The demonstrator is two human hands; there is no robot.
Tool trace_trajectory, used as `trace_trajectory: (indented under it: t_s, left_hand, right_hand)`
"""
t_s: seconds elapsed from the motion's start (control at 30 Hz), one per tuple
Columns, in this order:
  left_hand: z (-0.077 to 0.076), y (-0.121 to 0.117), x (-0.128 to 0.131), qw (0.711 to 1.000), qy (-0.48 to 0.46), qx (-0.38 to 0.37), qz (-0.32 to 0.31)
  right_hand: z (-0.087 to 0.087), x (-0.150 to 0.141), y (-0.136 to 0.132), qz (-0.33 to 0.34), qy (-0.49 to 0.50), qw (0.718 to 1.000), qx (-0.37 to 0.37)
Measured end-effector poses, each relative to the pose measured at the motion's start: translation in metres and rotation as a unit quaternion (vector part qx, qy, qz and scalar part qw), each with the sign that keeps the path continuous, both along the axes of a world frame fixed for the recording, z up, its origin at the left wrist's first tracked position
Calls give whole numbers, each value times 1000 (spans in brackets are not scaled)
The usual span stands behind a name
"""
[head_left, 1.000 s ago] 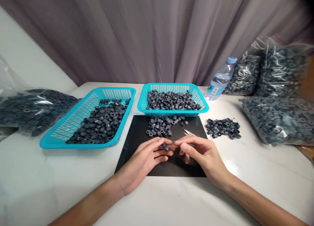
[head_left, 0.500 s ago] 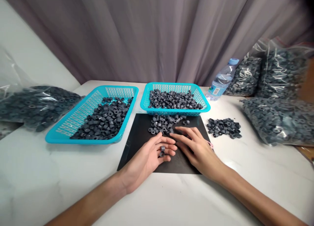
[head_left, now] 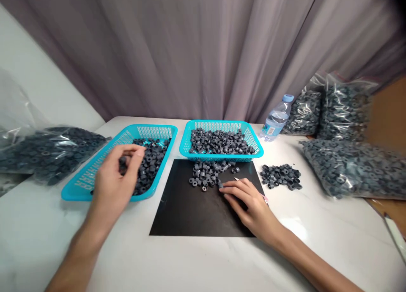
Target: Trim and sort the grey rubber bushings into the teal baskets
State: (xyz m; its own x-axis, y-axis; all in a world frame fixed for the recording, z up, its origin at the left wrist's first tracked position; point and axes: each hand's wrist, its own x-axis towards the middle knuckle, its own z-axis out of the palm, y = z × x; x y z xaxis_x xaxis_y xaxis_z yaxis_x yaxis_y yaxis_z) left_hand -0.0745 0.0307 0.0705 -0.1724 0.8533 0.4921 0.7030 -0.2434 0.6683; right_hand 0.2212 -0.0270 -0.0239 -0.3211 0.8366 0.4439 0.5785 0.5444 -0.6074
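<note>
My left hand [head_left: 112, 182] hovers over the left turquoise basket [head_left: 79, 186], which holds dark grey rings [head_left: 147, 163]. Its fingers are curled against the thumb, and I cannot make out what is between them. My right hand [head_left: 250, 205] lies flat on the black mat [head_left: 190, 211], fingers stretched out. Its fingertips touch the edge of a small pile of grey rings [head_left: 206, 175]. Metal tweezers [head_left: 236, 179] lie under this hand, with only the tip and a pink end showing.
A second turquoise basket [head_left: 255, 146] full of rings stands behind the mat. A loose heap of rings [head_left: 281, 175] lies to the right. A water bottle [head_left: 275, 118] and clear bags of rings [head_left: 349, 165] stand at the right; another bag [head_left: 47, 150] lies at the left.
My left hand has left the mat and swung left over the left basket. My right hand has flattened on the mat beside the pile. The view has shifted a little.
</note>
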Motion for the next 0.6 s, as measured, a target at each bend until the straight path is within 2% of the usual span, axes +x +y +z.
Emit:
trace_trajectory:
  t_s: [0.13, 0.2, 0.3, 0.33, 0.4, 0.47, 0.5, 0.6]
  left_hand:
    - [0, 14, -31, 982, 180, -30, 49]
    - [-2, 13, -30, 966, 246, -22, 69]
    - [-3, 3, -12, 962, 256, 67, 70]
    - [-4, -1, -3, 964, 248, 92, 42]
    - [-12, -9, 18, 967, 233, 97, -48]
    - [-25, -17, 36, 961, 232, 29, -146]
    - [-33, -20, 43, 958, 231, -10, -172]
    - [-56, -23, 52, 955, 199, -89, -201]
  right_hand:
    - [2, -3, 0, -6, 40, 999, -16]
    - [3, -3, 0, -12, 56, 998, -30]
    - [4, -3, 1, -22, 78, 995, -57]
    - [4, -3, 2, -28, 82, 994, -64]
    - [2, -2, 2, -38, 86, 993, -73]
    - [0, -1, 1, -48, 85, 992, -78]
    - [-1, -1, 1, -54, 82, 992, -81]
    - [-4, -2, -1, -76, 73, 991, -88]
